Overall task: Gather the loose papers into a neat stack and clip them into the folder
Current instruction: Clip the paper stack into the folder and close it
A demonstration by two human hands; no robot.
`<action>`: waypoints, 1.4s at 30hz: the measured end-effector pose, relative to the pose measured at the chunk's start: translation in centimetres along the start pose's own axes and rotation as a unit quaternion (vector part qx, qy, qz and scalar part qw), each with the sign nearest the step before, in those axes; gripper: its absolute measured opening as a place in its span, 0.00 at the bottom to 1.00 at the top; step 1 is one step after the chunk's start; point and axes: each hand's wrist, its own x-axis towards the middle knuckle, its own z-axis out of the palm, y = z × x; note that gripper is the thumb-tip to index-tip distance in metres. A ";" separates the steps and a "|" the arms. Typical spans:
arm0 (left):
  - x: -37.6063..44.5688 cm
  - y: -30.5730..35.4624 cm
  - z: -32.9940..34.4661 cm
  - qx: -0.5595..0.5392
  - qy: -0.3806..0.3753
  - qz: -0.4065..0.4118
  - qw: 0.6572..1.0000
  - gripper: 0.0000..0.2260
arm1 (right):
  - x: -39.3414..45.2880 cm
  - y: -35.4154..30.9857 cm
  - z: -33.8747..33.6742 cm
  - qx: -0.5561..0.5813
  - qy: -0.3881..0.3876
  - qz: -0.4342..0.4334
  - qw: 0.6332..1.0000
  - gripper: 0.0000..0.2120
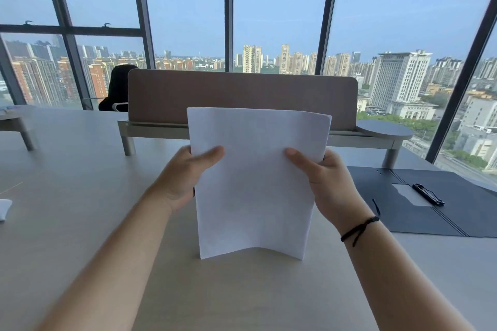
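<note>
A stack of white papers (255, 183) stands upright on its bottom edge on the table (80, 196), bowed slightly in the middle. My left hand (188, 174) grips the stack's left edge with the thumb on the front. On the right edge, my right hand (325, 183) holds it the same way; a black cord is tied around that wrist. A dark folder (457, 204) lies open flat on the table to the right, apart from the papers. A black clip (428, 194) sits on its inner spine area beside a pale label.
A brown desk divider (242, 94) stands across the table behind the papers. A black chair (118, 88) sits beyond it at the left. A small white object (4, 208) lies at the table's left edge. Tall windows surround the desk.
</note>
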 end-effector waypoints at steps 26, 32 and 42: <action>-1.5 -11.7 -2.1 0.032 0.058 -0.074 0.995 0.28 | -1.6 10.6 -1.5 -0.053 0.027 0.133 0.989 0.08; -1.9 -12.8 -2.9 0.075 0.013 -0.102 0.992 0.26 | -2.6 12.1 -1.4 -0.035 0.030 0.161 0.986 0.08; -0.8 -11.1 0.7 -0.250 0.119 -0.086 0.957 0.14 | -2.3 10.1 2.6 0.171 0.052 0.169 0.969 0.12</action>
